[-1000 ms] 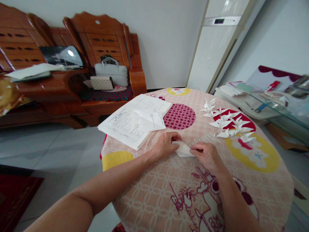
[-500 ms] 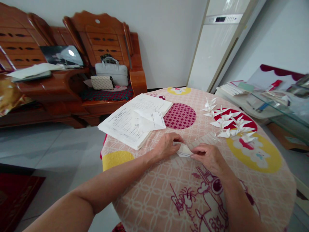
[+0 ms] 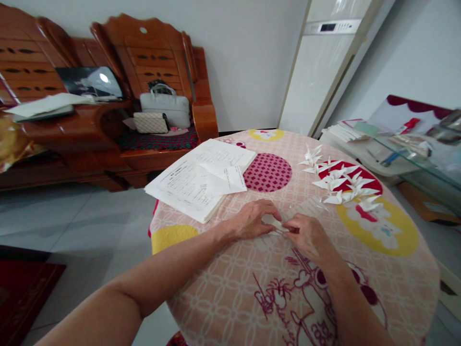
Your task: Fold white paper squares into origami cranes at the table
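Note:
Between my hands is a small folded piece of white paper (image 3: pixel 272 221), partly hidden by the fingers. My left hand (image 3: pixel 255 219) grips its left side, thumb below and fingers curled over the far edge. On the right side, my right hand (image 3: pixel 304 233) pinches the paper between thumb and fingertips. Several white paper cranes (image 3: pixel 346 182) stand on the tablecloth beyond my right hand. To the far left of my hands lies a stack of printed sheets (image 3: pixel 180 185), with loose folded paper (image 3: pixel 226 179) on top.
A patterned cloth covers the round table (image 3: pixel 216 288). Wooden chairs (image 3: pixel 158 53) with a grey bag (image 3: pixel 165 109) stand behind on the left. A glass-topped side stand (image 3: pixel 414 149) with papers is close on the right. A tall white air conditioner (image 3: pixel 317 72) stands at the back.
My left hand has moved slightly right, its thumb now along the paper's near edge. The fingers have come closer together, and less of the paper shows.

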{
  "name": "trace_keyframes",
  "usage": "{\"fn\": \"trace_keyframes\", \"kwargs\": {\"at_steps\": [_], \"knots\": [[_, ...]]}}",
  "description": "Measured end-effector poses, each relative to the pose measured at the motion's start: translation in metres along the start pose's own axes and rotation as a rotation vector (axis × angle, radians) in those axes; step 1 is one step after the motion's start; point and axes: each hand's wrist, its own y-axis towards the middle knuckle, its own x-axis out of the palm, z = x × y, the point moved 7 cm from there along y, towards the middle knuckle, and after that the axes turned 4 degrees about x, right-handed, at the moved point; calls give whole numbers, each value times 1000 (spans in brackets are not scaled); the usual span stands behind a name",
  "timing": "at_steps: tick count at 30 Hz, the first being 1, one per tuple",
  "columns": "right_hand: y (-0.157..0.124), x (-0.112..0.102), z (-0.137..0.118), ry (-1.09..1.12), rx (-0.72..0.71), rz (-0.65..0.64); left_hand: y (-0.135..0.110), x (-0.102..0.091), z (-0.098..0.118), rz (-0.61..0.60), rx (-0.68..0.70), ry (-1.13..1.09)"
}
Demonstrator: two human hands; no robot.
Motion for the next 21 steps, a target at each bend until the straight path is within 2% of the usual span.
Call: {"fn": "trace_keyframes", "kwargs": {"at_steps": [13, 21], "knots": [[1, 4, 9, 186, 81, -23, 1, 10, 7, -77, 50, 212], [-1, -6, 25, 320, 127, -15, 0, 15, -2, -10, -93, 217]]}}
